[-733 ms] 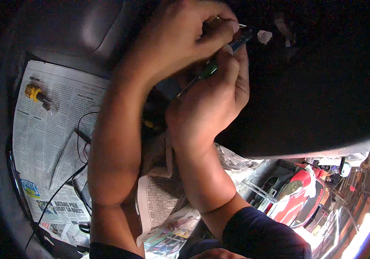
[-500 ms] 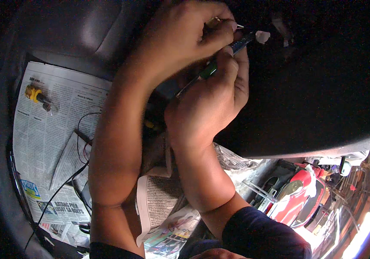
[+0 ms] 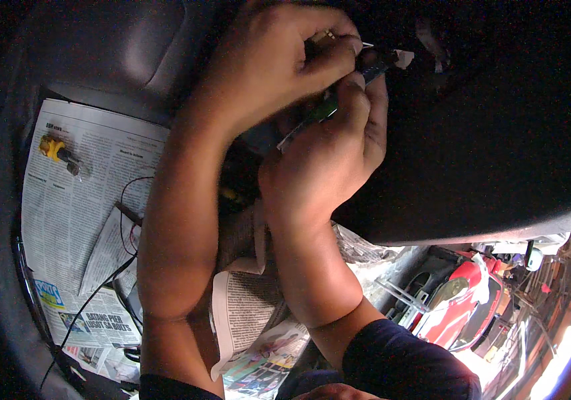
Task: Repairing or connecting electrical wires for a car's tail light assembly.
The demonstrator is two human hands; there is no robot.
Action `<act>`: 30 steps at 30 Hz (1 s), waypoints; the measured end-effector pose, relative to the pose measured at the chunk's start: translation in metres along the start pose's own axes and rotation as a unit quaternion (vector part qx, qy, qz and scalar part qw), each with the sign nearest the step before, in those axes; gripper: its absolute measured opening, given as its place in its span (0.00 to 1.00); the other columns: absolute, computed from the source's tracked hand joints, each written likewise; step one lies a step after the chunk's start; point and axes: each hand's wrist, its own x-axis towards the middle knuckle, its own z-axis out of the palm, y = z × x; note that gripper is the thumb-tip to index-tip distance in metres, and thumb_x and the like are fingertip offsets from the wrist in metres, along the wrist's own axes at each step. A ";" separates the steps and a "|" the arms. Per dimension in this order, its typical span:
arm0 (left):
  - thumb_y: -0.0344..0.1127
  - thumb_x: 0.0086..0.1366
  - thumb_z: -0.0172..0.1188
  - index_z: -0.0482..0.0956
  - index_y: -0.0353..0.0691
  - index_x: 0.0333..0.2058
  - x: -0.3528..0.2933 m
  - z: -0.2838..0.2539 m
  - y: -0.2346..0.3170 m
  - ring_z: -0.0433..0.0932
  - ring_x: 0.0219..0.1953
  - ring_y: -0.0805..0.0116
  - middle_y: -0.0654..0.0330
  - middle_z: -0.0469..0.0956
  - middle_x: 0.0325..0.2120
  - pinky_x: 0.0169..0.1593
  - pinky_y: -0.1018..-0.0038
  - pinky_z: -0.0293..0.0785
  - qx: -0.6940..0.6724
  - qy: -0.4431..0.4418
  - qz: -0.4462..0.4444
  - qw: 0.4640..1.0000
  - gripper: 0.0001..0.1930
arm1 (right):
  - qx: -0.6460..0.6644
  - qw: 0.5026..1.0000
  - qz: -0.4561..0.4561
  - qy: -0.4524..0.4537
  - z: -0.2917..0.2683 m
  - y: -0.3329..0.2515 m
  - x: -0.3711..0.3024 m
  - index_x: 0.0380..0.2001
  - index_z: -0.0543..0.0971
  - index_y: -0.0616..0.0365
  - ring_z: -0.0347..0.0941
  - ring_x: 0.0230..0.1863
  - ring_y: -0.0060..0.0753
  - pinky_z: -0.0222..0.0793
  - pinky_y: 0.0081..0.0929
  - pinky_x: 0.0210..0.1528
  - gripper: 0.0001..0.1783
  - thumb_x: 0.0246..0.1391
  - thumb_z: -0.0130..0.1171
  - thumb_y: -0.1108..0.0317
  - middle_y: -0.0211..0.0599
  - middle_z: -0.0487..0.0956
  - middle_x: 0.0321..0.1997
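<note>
Both my hands are raised together near the top of the view, against a dark surface. My left hand [image 3: 285, 50] is closed in a pinch; a thin pale tip [image 3: 367, 45] pokes out past its fingertips, and a small yellowish piece shows inside the curled fingers. Just below it, my right hand [image 3: 332, 147] is wrapped round a slim tool with a green section [image 3: 325, 109]. A thin light end of that tool points down-left, and a dark part shows beyond the thumb. Beside the fingertips is a small whitish piece [image 3: 403, 59]; what it is attached to is too dark to tell.
Newspaper sheets [image 3: 92, 200] cover the left side, with a yellow-and-black part [image 3: 59, 153] lying on them. A thin black cable [image 3: 92, 298] crosses the paper. More newspaper [image 3: 242, 313] lies between my forearms. A red car [image 3: 465, 300] stands beyond the dark panel edge, lower right.
My left hand has shifted slightly left and down. The tool in my right hand has turned a little, and the whitish piece beside the fingertips looks tilted differently.
</note>
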 end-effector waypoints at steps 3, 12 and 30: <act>0.30 0.67 0.65 0.85 0.34 0.44 0.001 0.001 -0.006 0.82 0.32 0.72 0.56 0.83 0.33 0.35 0.77 0.78 -0.041 -0.021 -0.003 0.999 0.09 | -0.008 1.000 -0.011 -0.008 0.000 0.002 0.001 0.58 0.74 0.67 0.76 0.47 0.29 0.73 0.26 0.51 0.18 0.72 0.45 0.68 0.40 0.81 0.49; 0.30 0.68 0.66 0.85 0.33 0.44 -0.002 0.000 0.004 0.84 0.36 0.70 0.55 0.84 0.35 0.37 0.76 0.80 0.008 0.005 0.009 1.000 0.10 | -0.034 0.999 -0.019 0.009 0.000 0.002 0.005 0.57 0.77 0.59 0.82 0.40 0.28 0.79 0.26 0.38 0.17 0.70 0.47 0.68 0.38 0.83 0.45; 0.31 0.69 0.64 0.85 0.35 0.44 0.000 -0.001 -0.005 0.84 0.34 0.71 0.56 0.85 0.33 0.37 0.76 0.80 -0.079 -0.028 -0.021 0.996 0.09 | -0.032 0.999 0.004 -0.005 0.002 -0.002 -0.002 0.54 0.77 0.67 0.76 0.47 0.27 0.73 0.24 0.51 0.18 0.69 0.45 0.70 0.37 0.81 0.47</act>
